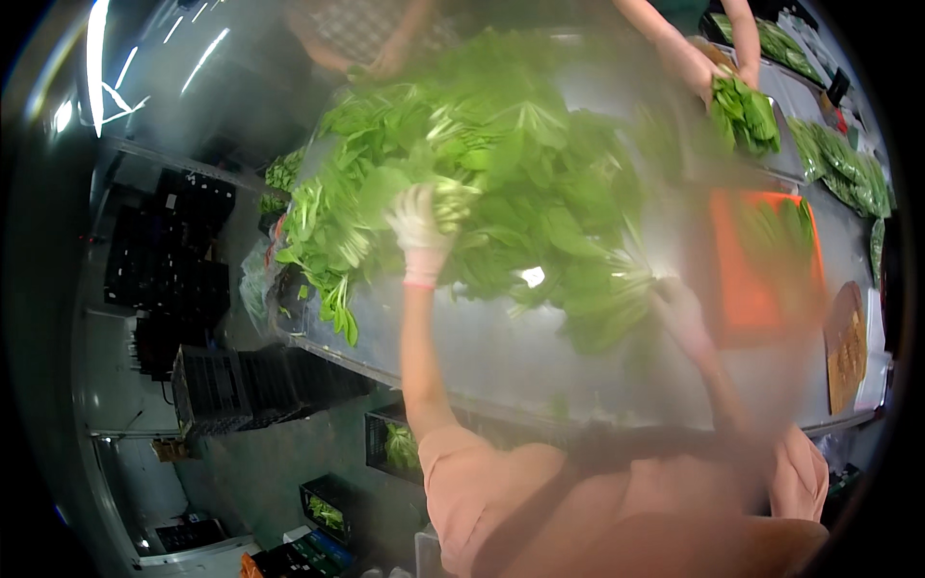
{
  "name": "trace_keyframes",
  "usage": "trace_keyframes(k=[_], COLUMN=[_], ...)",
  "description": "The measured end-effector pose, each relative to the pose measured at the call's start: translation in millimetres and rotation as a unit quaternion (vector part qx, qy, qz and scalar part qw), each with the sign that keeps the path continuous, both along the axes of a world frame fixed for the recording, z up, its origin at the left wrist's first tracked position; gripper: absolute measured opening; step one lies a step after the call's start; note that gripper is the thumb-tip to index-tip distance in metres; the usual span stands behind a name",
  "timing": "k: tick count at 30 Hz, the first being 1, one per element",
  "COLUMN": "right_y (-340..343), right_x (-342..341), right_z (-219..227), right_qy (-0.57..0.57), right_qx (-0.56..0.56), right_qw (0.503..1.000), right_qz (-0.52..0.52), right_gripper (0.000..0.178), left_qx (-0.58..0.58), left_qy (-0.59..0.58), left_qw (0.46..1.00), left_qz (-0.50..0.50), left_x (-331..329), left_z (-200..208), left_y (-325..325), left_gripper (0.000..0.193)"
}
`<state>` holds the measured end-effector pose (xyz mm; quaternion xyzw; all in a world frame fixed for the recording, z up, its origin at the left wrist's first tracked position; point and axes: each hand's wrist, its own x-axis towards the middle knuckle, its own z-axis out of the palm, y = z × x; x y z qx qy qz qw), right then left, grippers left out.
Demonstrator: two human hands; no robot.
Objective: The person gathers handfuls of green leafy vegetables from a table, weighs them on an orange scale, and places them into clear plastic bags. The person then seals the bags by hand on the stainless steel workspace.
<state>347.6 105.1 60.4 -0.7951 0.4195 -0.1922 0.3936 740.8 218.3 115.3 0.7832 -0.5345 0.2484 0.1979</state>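
left of centre, my left hand (pixel 416 226) lies against pale stems (pixel 455 202); i cannot tell if its fingers grip. right of centre, my right hand (pixel 679 308) pinches a leafy bunch (pixel 609 306) by its stem ends; too loose a pinch could spill leaves across the desk (pixel 482 337).
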Motion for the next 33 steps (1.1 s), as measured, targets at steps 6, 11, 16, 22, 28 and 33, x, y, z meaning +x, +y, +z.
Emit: trace_keyframes(k=[6, 11, 16, 22, 28, 33], right_y=[17, 20, 26, 18, 37, 58], right_x=[37, 25, 10, -22, -56, -71], right_z=[39, -60, -71, -39, -6, -21], right_qy=[-0.174, -0.198, -0.164, -0.290, -0.231, -0.231], right_qx=[0.205, 0.382, 0.420, 0.384, 0.114, 0.199], right_qw=[0.958, 0.899, 0.891, 0.874, 0.962, 0.947], right_qz=[0.097, 0.075, 0.058, 0.063, 0.096, 0.105], right_gripper=[0.039, 0.031, 0.024, 0.027, 0.036, 0.031], left_qx=[0.090, 0.255, 0.281, 0.199, -0.148, -0.242], left_qy=[-0.100, -0.036, -0.021, 0.096, 0.719, 0.803], left_qw=[0.967, 0.915, 0.935, 0.972, 0.678, 0.527], left_qz=[-0.215, -0.311, -0.215, -0.083, -0.042, -0.137], left_x=[-115, -195, -222, -266, -347, -363], left_z=[-7, -66, -82, -75, -67, -118], left_y=[5, 3, 23, 68, 54, 30], left_gripper=[0.054, 0.074, 0.086, 0.076, 0.037, 0.026])
